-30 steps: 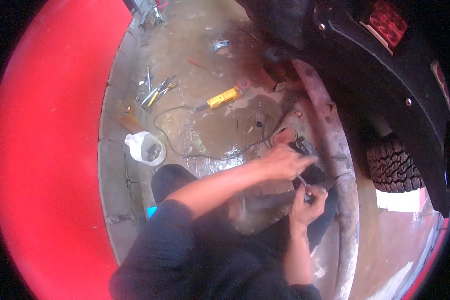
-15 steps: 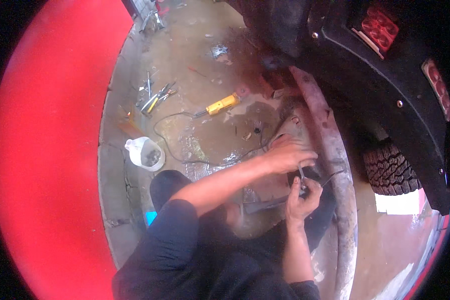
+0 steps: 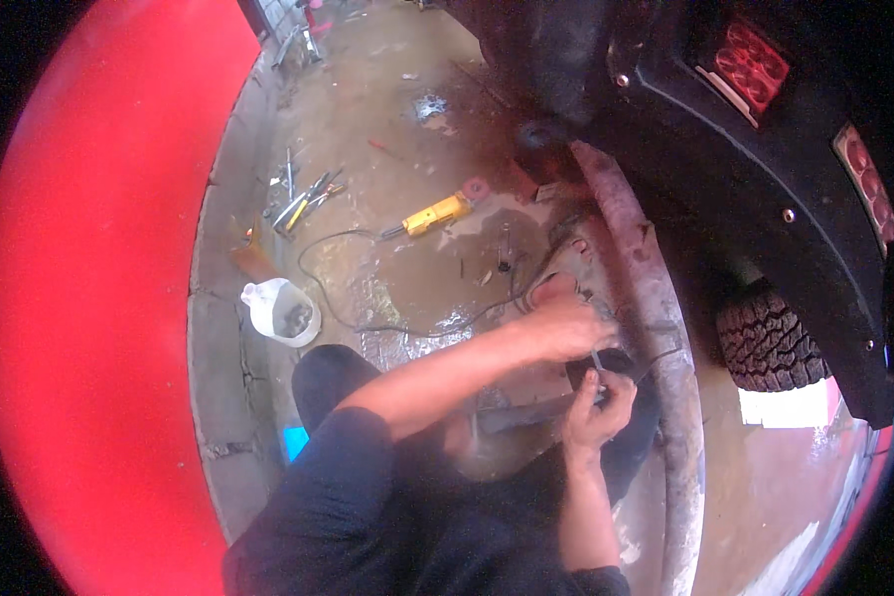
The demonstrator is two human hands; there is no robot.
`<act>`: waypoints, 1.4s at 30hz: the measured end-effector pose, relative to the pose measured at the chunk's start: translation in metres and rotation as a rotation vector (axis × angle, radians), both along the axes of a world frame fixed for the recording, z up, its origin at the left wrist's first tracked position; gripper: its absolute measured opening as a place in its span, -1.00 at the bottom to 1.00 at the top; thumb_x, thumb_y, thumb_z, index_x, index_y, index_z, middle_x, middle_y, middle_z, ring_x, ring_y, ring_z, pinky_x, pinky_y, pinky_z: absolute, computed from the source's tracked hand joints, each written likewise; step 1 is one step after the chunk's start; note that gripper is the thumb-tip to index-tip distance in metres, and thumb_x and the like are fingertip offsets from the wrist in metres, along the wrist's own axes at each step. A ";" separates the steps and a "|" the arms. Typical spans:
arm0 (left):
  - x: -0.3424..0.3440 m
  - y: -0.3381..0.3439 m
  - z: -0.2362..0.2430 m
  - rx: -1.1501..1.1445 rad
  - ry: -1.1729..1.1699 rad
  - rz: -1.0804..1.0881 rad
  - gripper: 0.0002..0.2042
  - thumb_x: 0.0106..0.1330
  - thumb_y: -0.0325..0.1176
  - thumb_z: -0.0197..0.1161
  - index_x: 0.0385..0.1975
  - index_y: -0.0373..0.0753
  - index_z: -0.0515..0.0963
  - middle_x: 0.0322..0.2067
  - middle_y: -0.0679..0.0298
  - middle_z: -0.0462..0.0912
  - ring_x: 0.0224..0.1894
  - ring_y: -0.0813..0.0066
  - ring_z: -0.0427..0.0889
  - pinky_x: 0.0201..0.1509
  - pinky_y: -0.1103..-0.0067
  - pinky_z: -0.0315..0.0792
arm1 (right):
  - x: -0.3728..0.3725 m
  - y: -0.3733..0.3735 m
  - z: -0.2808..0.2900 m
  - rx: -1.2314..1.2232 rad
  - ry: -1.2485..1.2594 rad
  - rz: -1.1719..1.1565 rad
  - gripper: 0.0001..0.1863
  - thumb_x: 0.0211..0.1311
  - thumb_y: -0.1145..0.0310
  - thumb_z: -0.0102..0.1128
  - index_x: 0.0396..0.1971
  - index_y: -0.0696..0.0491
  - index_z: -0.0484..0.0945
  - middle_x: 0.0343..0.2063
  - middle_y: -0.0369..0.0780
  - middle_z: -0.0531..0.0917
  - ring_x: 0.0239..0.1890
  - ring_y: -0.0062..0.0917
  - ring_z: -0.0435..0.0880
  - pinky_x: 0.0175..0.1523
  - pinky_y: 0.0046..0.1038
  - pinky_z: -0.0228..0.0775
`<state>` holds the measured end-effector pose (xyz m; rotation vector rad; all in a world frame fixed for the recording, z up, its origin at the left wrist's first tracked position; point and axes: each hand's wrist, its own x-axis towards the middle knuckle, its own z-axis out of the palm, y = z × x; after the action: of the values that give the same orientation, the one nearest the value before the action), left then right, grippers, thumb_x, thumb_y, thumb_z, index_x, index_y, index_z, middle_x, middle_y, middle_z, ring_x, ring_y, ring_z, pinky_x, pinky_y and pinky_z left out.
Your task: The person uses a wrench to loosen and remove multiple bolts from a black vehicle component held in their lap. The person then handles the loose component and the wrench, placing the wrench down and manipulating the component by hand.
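My left hand (image 3: 569,326) is closed around the upper end of a slim metal tool (image 3: 597,362), which looks like a wrench. The tool's lower end runs into my right hand (image 3: 600,405), where fingers and thumb pinch together around a small part I cannot make out. Both hands are close together, one just above the other. Beside them on the right runs a long, scuffed metal tube (image 3: 671,372), apart from the hands as far as I can see. The fingers hide most of the tool.
A yellow angle grinder (image 3: 435,216) lies on the wet floor, its cord (image 3: 318,288) looping toward me. Left of it are several hand tools (image 3: 308,202) and a cut-open white jug (image 3: 286,316). A black vehicle body (image 3: 765,189) and tire (image 3: 773,338) stand at right, a red panel (image 3: 99,298) at left.
My left hand has turned and come slightly down and left, so less of the tool shows. The right hand has shifted a little lower. The whole view has moved slightly.
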<state>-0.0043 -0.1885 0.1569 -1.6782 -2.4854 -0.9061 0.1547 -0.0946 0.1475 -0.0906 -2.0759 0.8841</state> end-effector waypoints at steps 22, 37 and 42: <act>0.022 -0.085 0.055 -0.310 -0.140 0.119 -0.68 0.44 -0.06 0.18 -0.01 -0.11 0.67 -0.15 0.08 0.76 -0.05 -0.05 0.73 -0.02 0.14 0.59 | -0.027 -0.011 0.009 0.117 0.092 0.039 -0.65 0.04 0.33 0.61 -0.32 0.03 0.54 -0.38 -0.23 0.66 -0.34 -0.24 0.62 -0.15 -0.21 0.39; 0.098 -0.089 0.085 -0.286 -0.158 0.306 -0.73 0.45 -0.20 0.19 0.01 -0.17 0.61 -0.28 0.08 0.64 -0.16 0.08 0.74 -0.17 0.23 0.65 | -0.012 0.001 0.001 0.028 0.080 0.076 -0.81 0.14 0.58 0.32 -0.27 0.14 0.51 -0.34 -0.08 0.62 -0.30 -0.15 0.61 -0.11 -0.19 0.45; 0.067 -0.090 0.077 0.047 -0.107 0.173 -0.75 0.44 -0.16 0.21 -0.06 -0.13 0.68 -0.26 0.08 0.66 -0.14 0.06 0.72 -0.10 0.23 0.60 | -0.010 -0.001 0.003 0.027 0.052 0.022 -0.83 0.13 0.54 0.31 -0.30 0.11 0.52 -0.35 -0.10 0.65 -0.32 -0.14 0.61 -0.12 -0.15 0.42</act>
<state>0.0631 -0.2785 0.2344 -1.4107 -2.6044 -1.0512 0.1450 -0.0958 0.1502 -0.0299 -2.0437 0.8626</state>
